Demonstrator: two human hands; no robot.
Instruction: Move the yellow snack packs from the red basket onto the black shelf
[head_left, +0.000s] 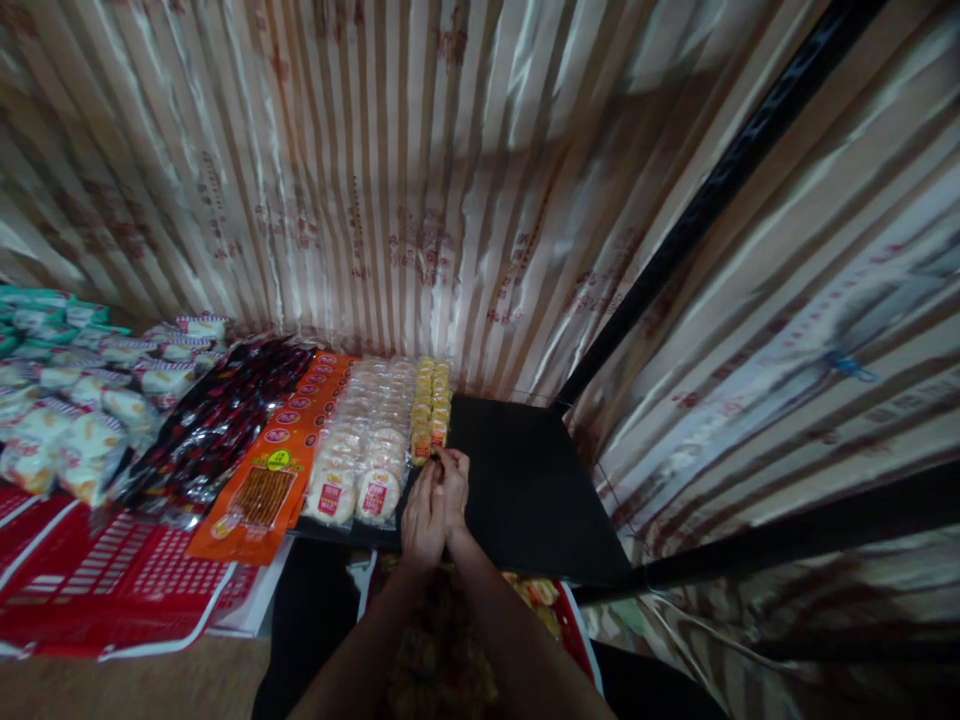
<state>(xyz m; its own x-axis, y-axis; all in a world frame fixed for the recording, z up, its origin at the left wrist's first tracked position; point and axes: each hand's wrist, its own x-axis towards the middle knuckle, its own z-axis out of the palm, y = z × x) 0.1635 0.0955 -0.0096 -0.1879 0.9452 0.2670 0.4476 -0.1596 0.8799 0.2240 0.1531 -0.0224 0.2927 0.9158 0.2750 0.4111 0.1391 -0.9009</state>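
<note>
Two rows of small yellow snack packets (pixel 430 400) run from the back of the black shelf toward me. My right hand (pixel 454 485) is at the near end of the right row, its thumb and fingers pinched at a yellow packet. Against it lies my left hand (pixel 424 518), fingers drawn together below the left row; whatever they hold is hidden. Left of the yellow packets are two overlapping rows of clear-wrapped round crackers (pixel 356 440). Beneath my forearms sits a red basket (pixel 581 635) of yellow packets, partly covered by my arms.
The black shelf (pixel 525 490) extends right to a slanting dark post (pixel 675 230). Orange snack bags (pixel 262 490), dark shiny packets (pixel 217 430) and white snack bags (pixel 97 420) line the left. A red basket (pixel 112 580) stands at lower left. Striped sheeting (pixel 375 180) hangs behind.
</note>
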